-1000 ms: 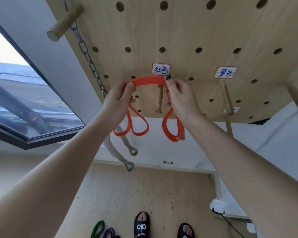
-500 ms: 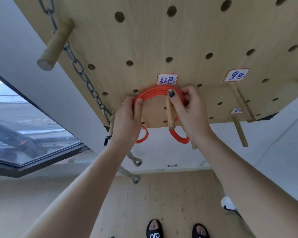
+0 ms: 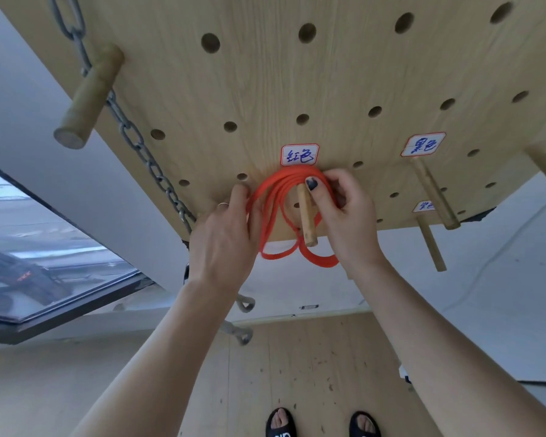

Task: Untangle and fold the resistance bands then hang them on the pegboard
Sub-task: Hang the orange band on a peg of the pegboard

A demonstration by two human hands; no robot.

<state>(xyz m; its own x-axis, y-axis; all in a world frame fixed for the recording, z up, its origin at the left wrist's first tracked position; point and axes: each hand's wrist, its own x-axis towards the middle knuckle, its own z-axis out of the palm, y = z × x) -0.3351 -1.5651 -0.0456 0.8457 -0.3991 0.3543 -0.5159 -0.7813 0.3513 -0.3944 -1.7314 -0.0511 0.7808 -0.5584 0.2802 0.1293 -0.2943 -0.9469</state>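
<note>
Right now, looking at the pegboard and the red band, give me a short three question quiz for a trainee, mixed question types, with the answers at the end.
1. True or false: the red band is looped over the wooden peg under the label.
2. Which hand grips the band beside the peg, thumb on top?
A. left hand
B. right hand
3. Fill in: a metal ____ hangs down the left side of the pegboard.

Key: 1 true; 2 B; 3 chain.
</note>
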